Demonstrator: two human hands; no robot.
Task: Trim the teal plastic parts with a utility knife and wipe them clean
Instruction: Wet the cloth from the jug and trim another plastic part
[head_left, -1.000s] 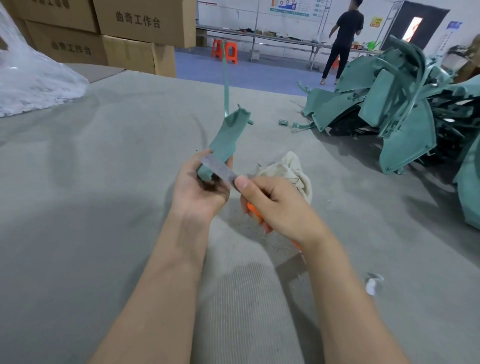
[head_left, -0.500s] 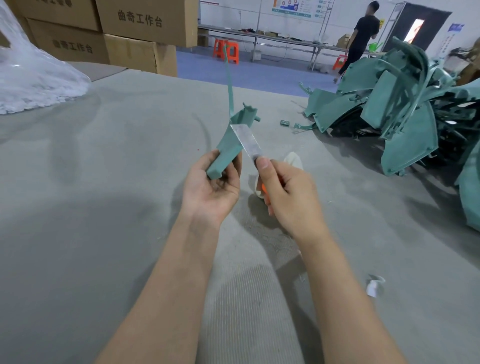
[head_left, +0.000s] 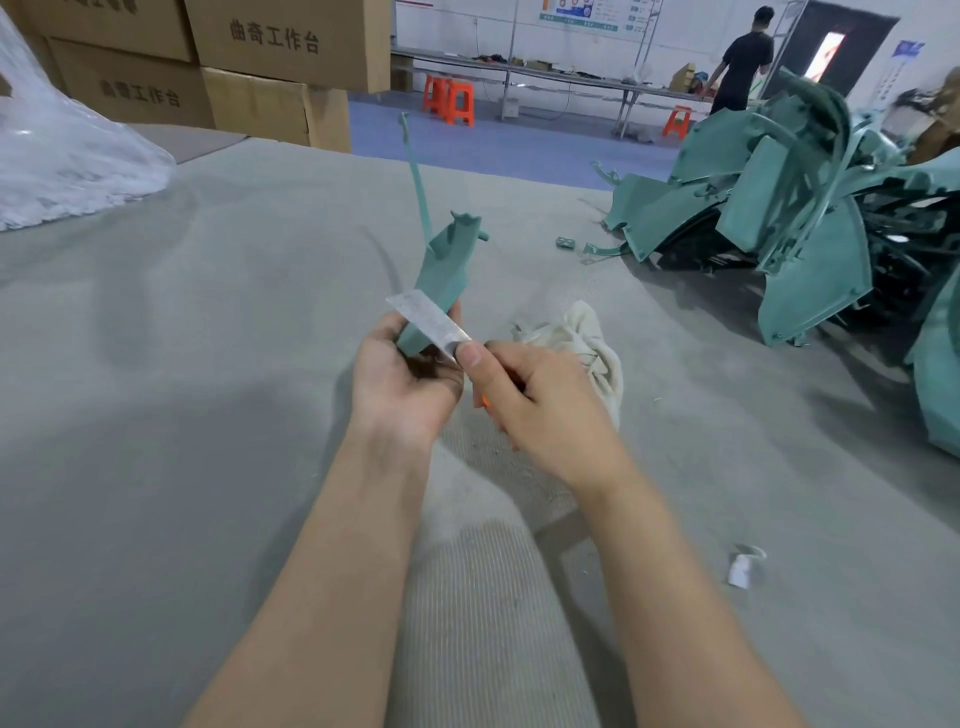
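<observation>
The left hand (head_left: 405, 384) is wrapped round the lower end of a teal part (head_left: 447, 270), holding it clear of the grey mat (head_left: 208, 415). The right hand (head_left: 540, 405) is clenched on the utility knife (head_left: 426, 322), thumb at the root of the blade, orange handle mostly buried in the palm. The blade lies across the part just above the left fingers; whether its edge is biting plastic I can't make out. That's the worry: one slip and it runs into the left thumb beside it. The part's long axis points up and away from the left hand, leaning slightly right, with a thin stalk rising off its far end. A cream rag (head_left: 576, 338) sits just beyond the right hand.
</observation>
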